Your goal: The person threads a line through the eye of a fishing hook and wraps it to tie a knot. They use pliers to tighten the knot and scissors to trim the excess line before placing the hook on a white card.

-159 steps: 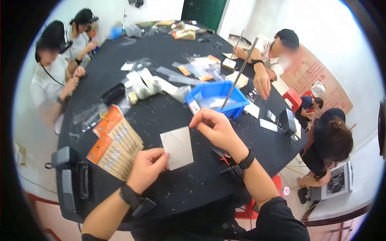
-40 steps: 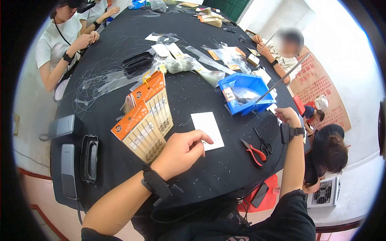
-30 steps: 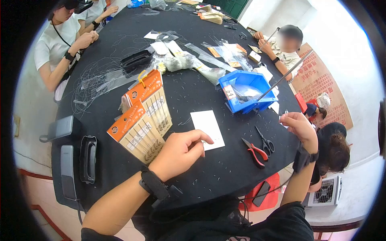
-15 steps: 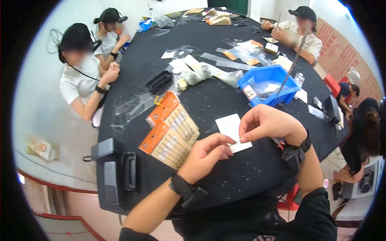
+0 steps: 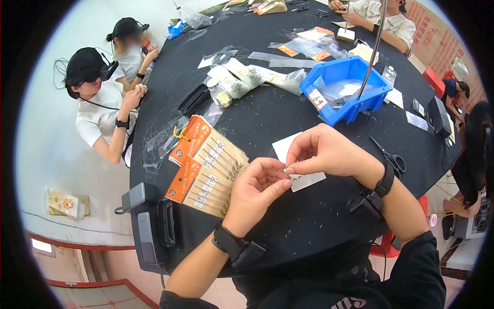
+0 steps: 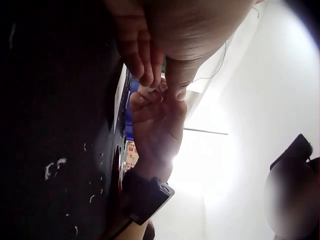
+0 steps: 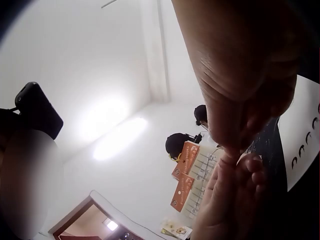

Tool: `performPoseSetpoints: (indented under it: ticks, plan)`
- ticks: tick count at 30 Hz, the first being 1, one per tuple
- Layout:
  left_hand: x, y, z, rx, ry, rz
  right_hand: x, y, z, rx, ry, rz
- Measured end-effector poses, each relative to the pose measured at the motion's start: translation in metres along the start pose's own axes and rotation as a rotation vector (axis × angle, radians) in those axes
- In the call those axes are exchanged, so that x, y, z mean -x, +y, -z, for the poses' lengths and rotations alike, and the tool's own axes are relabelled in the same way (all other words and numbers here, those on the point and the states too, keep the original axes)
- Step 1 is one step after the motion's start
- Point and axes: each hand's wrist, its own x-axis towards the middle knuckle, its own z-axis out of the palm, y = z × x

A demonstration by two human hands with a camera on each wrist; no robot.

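Over a white card (image 5: 284, 148), my left hand (image 5: 257, 193) and right hand (image 5: 329, 157) meet at the fingertips. Thumb and fingers of each pinch a fine fishing line (image 6: 223, 59), which curves away from the fingertips in the left wrist view. A tiny pale bit shows between the fingertips; its kind is too small to make out. In the right wrist view, several dark hook shapes (image 7: 302, 149) line the card's edge. Left of my left hand lean orange-topped packs of fishing hooks (image 5: 200, 193), partly covered by that hand.
A blue bin (image 5: 337, 114) with a metal rod (image 5: 373, 56) rising at it stands beyond my right hand. Black scissors (image 5: 393, 157) lie to the right. Power banks (image 5: 145, 234) sit at the left edge. Bundles of hook line (image 5: 242, 82) lie farther back. Other people sit around the table.
My right hand has come in from the right to meet my left fingertips over the card. Earlier, my left hand held the card by its edge. The head view has shifted.
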Motion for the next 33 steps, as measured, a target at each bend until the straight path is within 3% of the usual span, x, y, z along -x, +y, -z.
performPoseSetpoints:
  ticks: [12, 33]
  plan:
    - [0.0039, -0.0021, 0.0038, -0.072, 0.042, -0.004, 0.0041, 0.0044, -0.0045, -0.143, -0.108, 0.059]
    - [0.003, 0.0012, 0.0032, -0.049, 0.012, 0.019, 0.0033, 0.004, -0.0059, -0.245, 0.031, 0.098]
